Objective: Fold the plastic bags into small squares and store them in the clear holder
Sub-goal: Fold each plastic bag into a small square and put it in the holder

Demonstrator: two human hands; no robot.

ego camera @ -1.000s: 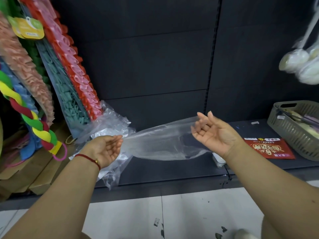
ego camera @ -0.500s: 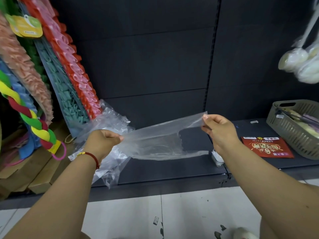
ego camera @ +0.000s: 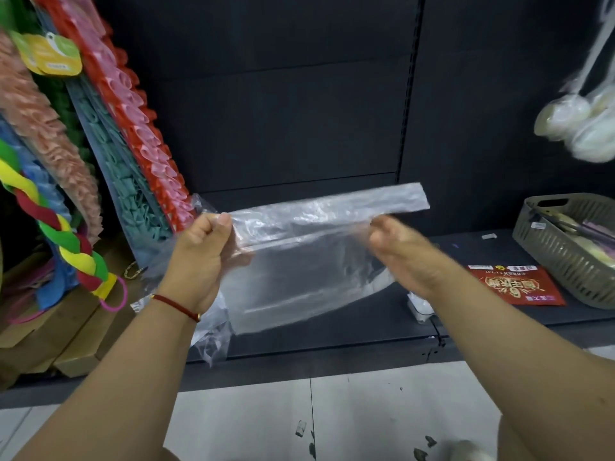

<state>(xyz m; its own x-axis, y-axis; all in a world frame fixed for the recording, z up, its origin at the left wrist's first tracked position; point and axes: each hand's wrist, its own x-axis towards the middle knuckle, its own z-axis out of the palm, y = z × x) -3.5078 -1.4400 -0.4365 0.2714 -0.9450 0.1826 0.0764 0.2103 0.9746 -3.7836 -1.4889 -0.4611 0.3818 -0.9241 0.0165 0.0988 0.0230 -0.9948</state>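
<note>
A clear plastic bag (ego camera: 309,261) hangs stretched out in the air in front of a dark shelf. My left hand (ego camera: 199,257) grips its upper left corner with curled fingers. My right hand (ego camera: 402,251) is blurred with motion and sits at the bag's right side, partly behind the film; its hold on the bag is unclear. A flat strip of the bag (ego camera: 382,201) sticks up and to the right above my right hand. More crumpled clear plastic (ego camera: 209,331) hangs below my left wrist. No clear holder is in view.
A grey basket (ego camera: 565,247) with items stands at the right on the dark shelf (ego camera: 349,334), beside a red packet (ego camera: 515,286). Colourful ruffled and braided goods (ego camera: 66,181) hang at the left over cardboard boxes (ego camera: 50,341). White packaged items (ego camera: 579,124) hang upper right. Tiled floor below.
The bag has been lifted and spread into a wider, flatter sheet. My left hand rose and turned to grip the top corner; my right hand moved down along the right side.
</note>
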